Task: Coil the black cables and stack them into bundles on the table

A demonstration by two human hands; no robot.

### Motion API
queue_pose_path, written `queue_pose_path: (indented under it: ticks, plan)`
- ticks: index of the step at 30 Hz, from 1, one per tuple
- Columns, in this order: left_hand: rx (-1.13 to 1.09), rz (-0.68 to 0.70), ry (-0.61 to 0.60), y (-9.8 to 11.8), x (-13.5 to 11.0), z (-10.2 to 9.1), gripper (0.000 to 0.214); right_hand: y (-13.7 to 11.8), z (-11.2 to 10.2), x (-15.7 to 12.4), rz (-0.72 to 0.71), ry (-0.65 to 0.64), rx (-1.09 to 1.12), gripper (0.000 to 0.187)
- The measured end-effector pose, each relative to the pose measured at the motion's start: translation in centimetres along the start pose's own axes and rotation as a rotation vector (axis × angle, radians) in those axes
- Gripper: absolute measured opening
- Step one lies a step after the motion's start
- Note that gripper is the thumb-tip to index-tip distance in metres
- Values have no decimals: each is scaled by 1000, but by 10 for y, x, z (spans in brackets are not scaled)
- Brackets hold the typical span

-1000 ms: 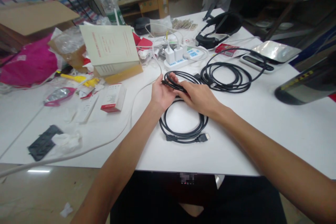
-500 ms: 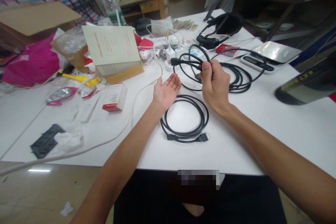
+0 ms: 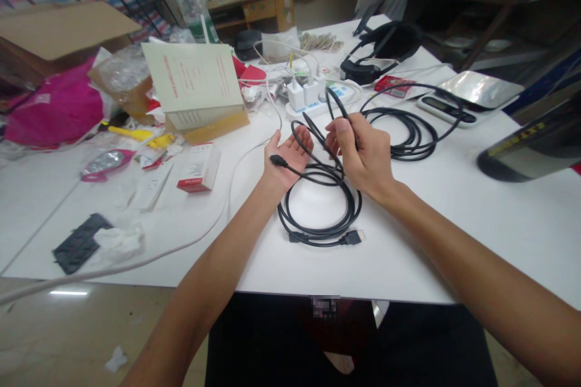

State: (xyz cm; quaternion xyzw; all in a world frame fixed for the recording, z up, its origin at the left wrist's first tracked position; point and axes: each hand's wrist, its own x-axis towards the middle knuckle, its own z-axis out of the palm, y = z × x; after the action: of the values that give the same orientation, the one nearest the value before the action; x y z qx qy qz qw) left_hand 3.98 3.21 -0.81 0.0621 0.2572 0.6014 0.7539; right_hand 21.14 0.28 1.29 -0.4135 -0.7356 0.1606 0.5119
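Note:
My right hand [image 3: 363, 154] is closed round loops of a thin black cable [image 3: 313, 133], held just above the white table [image 3: 431, 242]. My left hand [image 3: 287, 157] lies palm up with fingers spread; the cable's loop and its plug end [image 3: 276, 161] rest across the palm. Below both hands a second black cable [image 3: 320, 227] lies coiled on the table with its connector at the front. A third, larger black coil [image 3: 408, 127] lies to the right, behind my right hand.
A white power strip [image 3: 313, 100] with chargers and a black headset [image 3: 381, 51] sit at the back. A book [image 3: 195, 81], a red-and-white box [image 3: 198, 168] and clutter fill the left. A scale [image 3: 472, 94] and a dark device [image 3: 531, 145] are on the right. A person stands behind.
My right hand lifted the thin cable off the table, then brought it back down toward my left hand. My left hand opened palm up, and the cable now drapes over it.

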Motion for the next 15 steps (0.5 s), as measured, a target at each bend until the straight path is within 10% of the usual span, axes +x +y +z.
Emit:
queue_pose_path:
  ticks: [5, 15]
  plan:
    - [59, 14, 30, 1, -1, 3, 47, 2, -5, 4, -13, -85, -75, 60]
    - [126, -27, 13, 9, 1, 1, 51, 1, 7, -2, -173, -715, -425, 51]
